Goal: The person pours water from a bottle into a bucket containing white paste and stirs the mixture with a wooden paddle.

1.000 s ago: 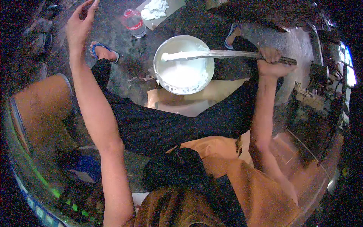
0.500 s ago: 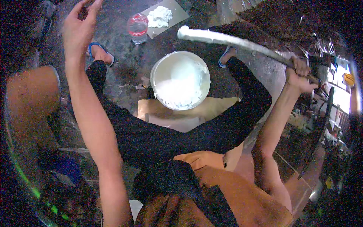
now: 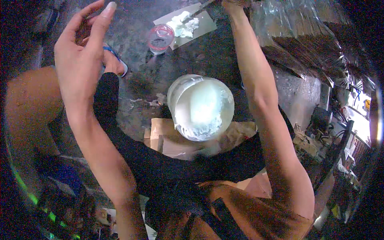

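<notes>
Two bare hands rise over a dark, mottled floor (image 3: 132,40) that looks wet and glossy. Between the person's black-clad legs stands a round white bucket (image 3: 200,107), its inner wall smeared with a thick, pale paste that gathers in a lumpy ridge along the near rim; the bucket rests on flattened brown cardboard (image 3: 168,138) with creased, folded edges. The left hand (image 3: 80,56) is lifted high on the left side, fingers loosely spread and slightly curled, palm turned inward, holding nothing and touching nothing. The right hand (image 3: 234,5) reaches to the top edge of the view, where it is cut off; it seems closed round a thin dark stick-like tool (image 3: 202,8), though the grip itself cannot be told for certain. The tool's far end meets a soft white lump of paste (image 3: 183,26) heaped on a flat grey rectangular sheet (image 3: 206,26) lying on the floor. Just left of that sheet stands a small clear round container with a pinkish-red rim (image 3: 160,38). A blue sandal (image 3: 116,60) shows beside the left wrist. To the right, crinkled clear plastic wrapping (image 3: 296,24) covers bundles of thin dark sticks.
</notes>
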### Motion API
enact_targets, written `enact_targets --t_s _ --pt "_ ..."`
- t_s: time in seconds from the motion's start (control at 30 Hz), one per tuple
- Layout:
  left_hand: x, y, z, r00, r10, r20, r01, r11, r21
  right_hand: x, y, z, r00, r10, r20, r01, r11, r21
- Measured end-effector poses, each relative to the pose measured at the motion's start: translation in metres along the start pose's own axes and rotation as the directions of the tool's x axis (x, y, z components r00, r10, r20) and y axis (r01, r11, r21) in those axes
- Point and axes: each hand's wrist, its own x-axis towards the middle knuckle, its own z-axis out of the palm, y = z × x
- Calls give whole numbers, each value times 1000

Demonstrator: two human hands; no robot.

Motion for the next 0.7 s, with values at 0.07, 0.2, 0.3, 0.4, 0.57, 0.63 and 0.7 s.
enact_targets --t_s 0.07,0.2,0.3,0.4,0.57,0.63,0.7 --pt "2 0 3 1000 -24 -9 24 999 22 8 15 9 999 33 15 -33 999 -22" --pt "4 -1 -2 1000 -23 12 22 998 52 5 9 31 998 36 44 -36 999 12" --pt "5 -3 0 1000 -13 20 13 1000 15 11 -2 36 994 -11 110 7 999 38" --pt "4 -2 6 1000 -25 18 25 1000 -1 13 -9 34 994 -33 103 31 999 24" --pt "5 -10 7 1000 -1 30 2 1000 -19 13 -31 37 987 -28 156 22 999 42" --pt "5 -12 7 998 -22 51 26 996 -84 13 -38 37 985 -16 173 8 999 47" --pt "5 -10 11 999 -26 38 27 999 -43 15 -41 34 981 4 193 -12 999 41"
